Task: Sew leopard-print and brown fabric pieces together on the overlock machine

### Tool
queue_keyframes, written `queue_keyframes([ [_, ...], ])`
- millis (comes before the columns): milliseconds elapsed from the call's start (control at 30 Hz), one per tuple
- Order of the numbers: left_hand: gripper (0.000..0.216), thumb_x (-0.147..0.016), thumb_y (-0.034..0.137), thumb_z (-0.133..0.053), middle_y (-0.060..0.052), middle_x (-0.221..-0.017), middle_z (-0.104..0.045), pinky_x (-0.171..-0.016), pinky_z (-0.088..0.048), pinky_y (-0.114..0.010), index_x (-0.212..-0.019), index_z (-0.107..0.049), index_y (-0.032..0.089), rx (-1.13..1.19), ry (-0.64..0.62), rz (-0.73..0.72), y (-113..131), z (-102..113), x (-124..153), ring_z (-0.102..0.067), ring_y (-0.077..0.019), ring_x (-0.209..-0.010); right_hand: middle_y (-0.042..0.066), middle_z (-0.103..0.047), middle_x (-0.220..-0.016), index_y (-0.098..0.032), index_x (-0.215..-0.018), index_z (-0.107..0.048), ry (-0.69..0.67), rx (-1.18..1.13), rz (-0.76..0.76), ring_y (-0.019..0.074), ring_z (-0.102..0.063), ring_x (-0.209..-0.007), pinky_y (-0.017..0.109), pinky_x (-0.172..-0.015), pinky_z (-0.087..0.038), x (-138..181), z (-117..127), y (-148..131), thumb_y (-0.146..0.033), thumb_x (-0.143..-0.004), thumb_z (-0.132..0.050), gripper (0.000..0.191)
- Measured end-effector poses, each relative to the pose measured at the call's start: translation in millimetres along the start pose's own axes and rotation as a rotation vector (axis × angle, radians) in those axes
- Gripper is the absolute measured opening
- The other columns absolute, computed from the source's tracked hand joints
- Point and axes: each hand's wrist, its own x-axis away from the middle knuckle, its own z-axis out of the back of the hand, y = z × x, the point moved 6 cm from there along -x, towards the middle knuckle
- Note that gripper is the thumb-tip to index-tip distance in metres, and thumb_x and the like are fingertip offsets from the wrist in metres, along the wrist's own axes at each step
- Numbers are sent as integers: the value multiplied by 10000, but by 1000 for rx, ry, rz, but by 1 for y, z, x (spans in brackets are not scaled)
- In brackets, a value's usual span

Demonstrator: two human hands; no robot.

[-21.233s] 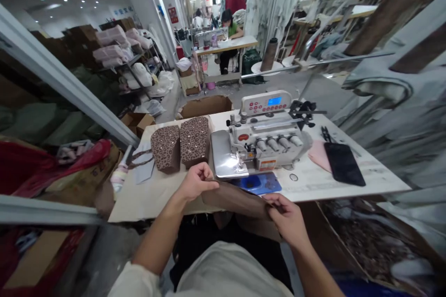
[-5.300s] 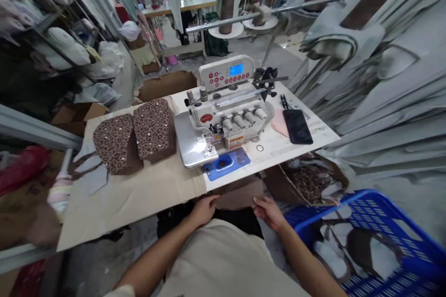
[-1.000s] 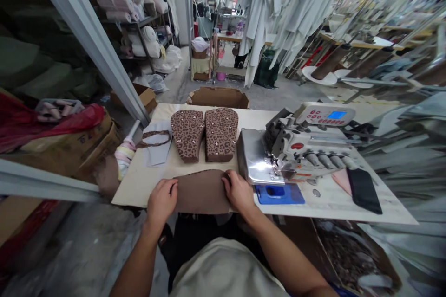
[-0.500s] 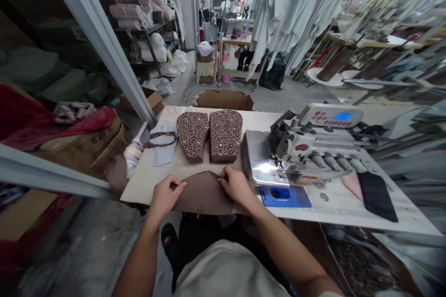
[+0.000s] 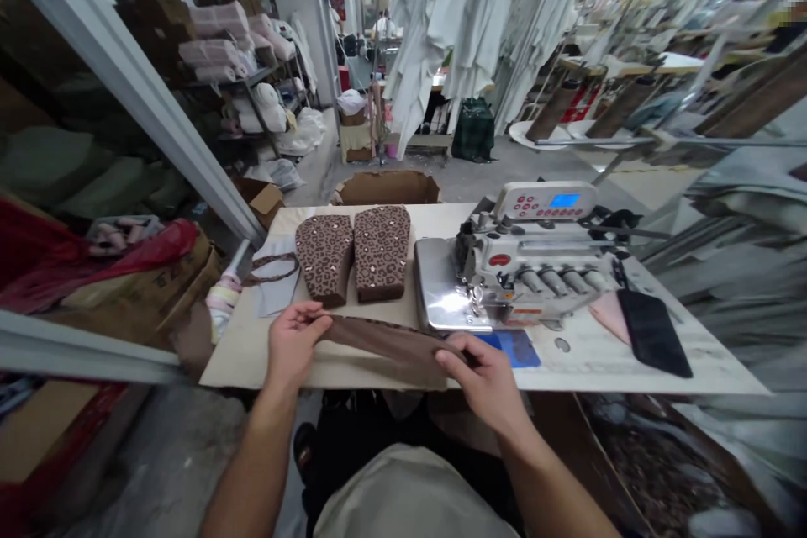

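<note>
Pinching brown fabric piece (image 5: 384, 340) taut, left hand (image 5: 291, 345), right hand (image 5: 485, 377)

Cream top (image 5: 409, 492), dark trousers (image 5: 369, 429) (a dark shoe (image 5: 303, 444) below), forearms bare, left grip (image 5: 291, 342) and right grip (image 5: 487, 380) bare

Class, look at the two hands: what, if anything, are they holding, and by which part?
A brown fabric piece: the left hand pinches its left end, the right hand its right end.

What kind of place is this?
Probably a clothing sewing workshop: a sewing machine, stacks of leopard-print pieces beside it, pale garments hanging behind, and the left hand and right hand holding a brown fabric strip.
</note>
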Motion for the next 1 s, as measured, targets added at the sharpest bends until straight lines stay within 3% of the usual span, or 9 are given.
queue_keyframes([
  [267,396,-539,290,-910,-9,-731,-724,-673,-535,-245,-814,-654,164,-28,-214,-10,5,-80,16,-660,-131,-679,46,-716,-782,-212,-715,-697,218,21,-59,210,-645,-741,286,-695,-539,27,66,42,-485,-830,-752,301],
  [533,414,-520,252,-938,30,-684,-660,-654,-527,-236,-757,-607,175,-66,-405,-6,8,-140,31,-618,-115,-649,24,-729,-741,-207,-746,-735,374,-31,-149,208,-662,-723,285,-700,-558,47,104,78,-459,-770,-792,259],
  [667,425,-534,256,-935,33,-702,-628,-666,-516,-230,-764,-586,173,-86,-519,37,6,-159,36,-601,-109,-670,29,-725,-741,-203,-738,-727,425,-73,-161,207,-657,-723,289,-697,-552,52,110,83,-429,-753,-785,233],
  [900,484,-597,166,-841,14,-839,-620,-625,-431,-197,-1048,-664,166,-257,-966,152,13,-175,53,-518,-75,-661,29,-706,-742,-213,-744,-710,469,-53,-96,203,-637,-722,293,-685,-529,52,132,81,-406,-768,-761,201],
  [1000,363,-624,163,-765,22,-766,-610,-591,-377,-207,-983,-705,153,-416,-1080,147,14,-174,57,-474,-79,-617,32,-699,-752,-223,-737,-698,399,-17,-43,205,-638,-730,300,-697,-527,49,139,75,-399,-786,-749,190],
])
